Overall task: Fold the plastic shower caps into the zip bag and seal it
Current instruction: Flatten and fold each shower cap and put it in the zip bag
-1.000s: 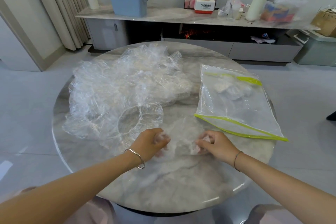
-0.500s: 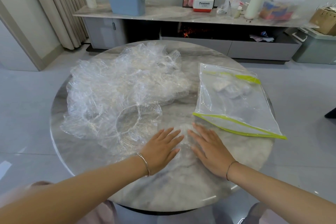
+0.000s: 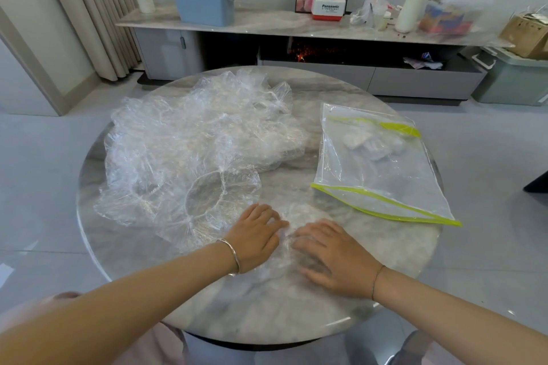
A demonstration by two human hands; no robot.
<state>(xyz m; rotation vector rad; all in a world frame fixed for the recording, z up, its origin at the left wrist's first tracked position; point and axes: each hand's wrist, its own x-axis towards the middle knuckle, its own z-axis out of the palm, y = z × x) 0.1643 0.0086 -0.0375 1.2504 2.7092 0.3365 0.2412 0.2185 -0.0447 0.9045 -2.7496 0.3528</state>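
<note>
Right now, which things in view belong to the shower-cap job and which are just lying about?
Job: flattened clear plastic shower cap under the left hand and right hand; pile of clear crinkled shower caps; clear zip bag with yellow-green edges.
Lying about: blue lidded plastic bin; white-and-red Panasonic box; white upright roll; brown cardboard box.

Reaches forward with both arms bare, left forearm (image 3: 142, 296) and right forearm (image 3: 444, 310) angled in from the lower corners toward the middle. Lays the left hand (image 3: 255, 235) palm-down, fingers straight and close together, aimed forward and right. Lays the right hand (image 3: 332, 258) palm-down just beside it, fingers lightly spread, aimed left. Holds the fingertips of the two hands near each other. Wears a bangle (image 3: 233, 256) at the left wrist, a thin band (image 3: 376, 281) at the right.
</note>
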